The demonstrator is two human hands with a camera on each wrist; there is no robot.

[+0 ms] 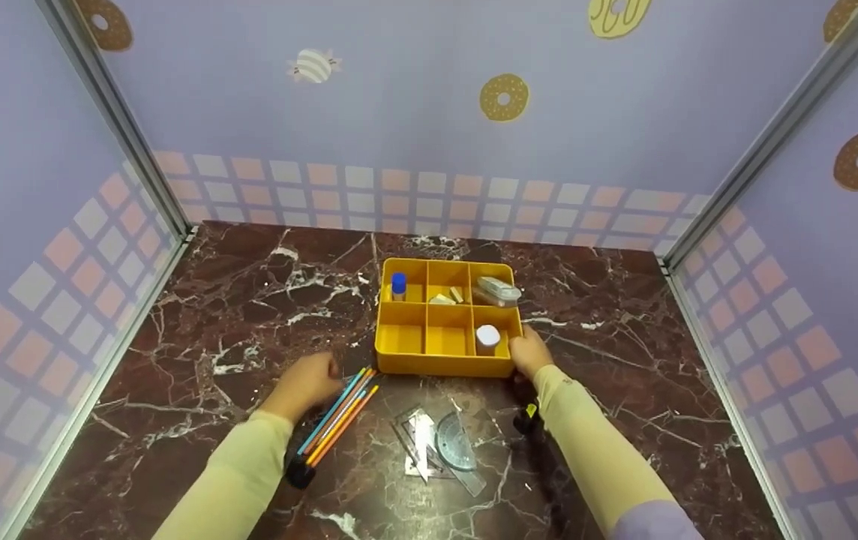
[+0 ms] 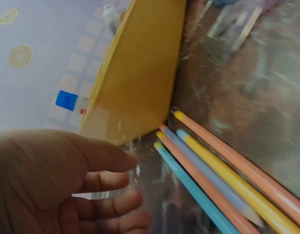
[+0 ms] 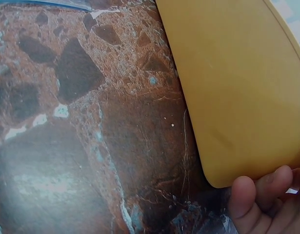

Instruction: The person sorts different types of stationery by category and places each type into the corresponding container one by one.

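Observation:
A yellow compartment tray stands on the dark marbled table. My right hand grips its right end, with curled fingertips against the wall near the front corner; the thumb is hidden in the right wrist view. Left of the tray, my left hand hovers beside several colored pencils, its fingers loosely bent and nothing between them. The pencils lie side by side, their far ends close to the tray's front left corner. One compartment has a blue-capped glue stick.
Other compartments hold small white pieces, a clear plastic case and a white-topped item. In front of the tray lie a protractor and clear rulers. Patterned walls enclose the table's back and sides.

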